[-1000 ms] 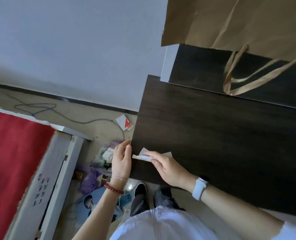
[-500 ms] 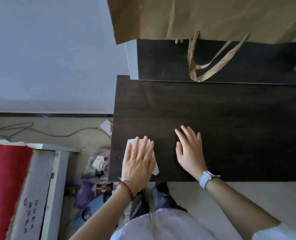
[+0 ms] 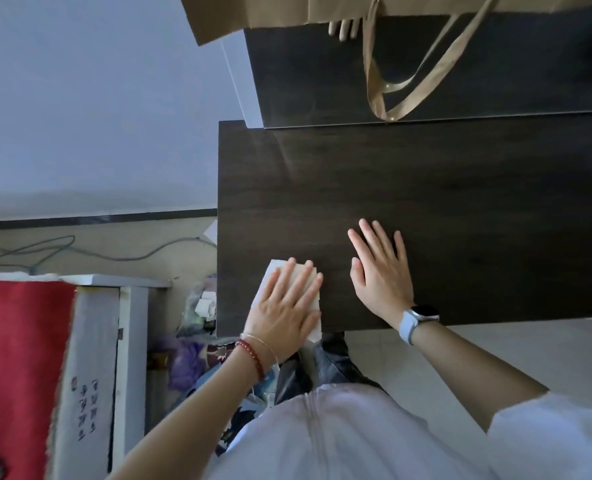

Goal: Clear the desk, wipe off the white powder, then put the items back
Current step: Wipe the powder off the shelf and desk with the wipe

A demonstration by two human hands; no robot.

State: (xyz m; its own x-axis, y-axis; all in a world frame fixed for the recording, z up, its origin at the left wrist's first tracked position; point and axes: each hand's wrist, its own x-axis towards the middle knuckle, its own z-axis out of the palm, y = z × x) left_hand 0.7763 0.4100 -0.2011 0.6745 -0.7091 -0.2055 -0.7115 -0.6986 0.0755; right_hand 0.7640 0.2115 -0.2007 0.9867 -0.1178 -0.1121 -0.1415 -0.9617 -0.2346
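1. Desk (image 3: 426, 188): dark wood top, bare of items; no white powder discernible on it from this view.
2. Paper bag (image 3: 322, 8): on raised shelf behind, handles hanging.
3. Right hand (image 3: 379, 271): flat, fingers spread, holding nothing, bracing on desk.
4. Left hand (image 3: 287, 306): palm pressed flat on white wipe (image 3: 270, 271) at near-left desk corner, not clenched.
5. Judged step: wiping. Next: sweep wipe across remaining surface with steady pressure.
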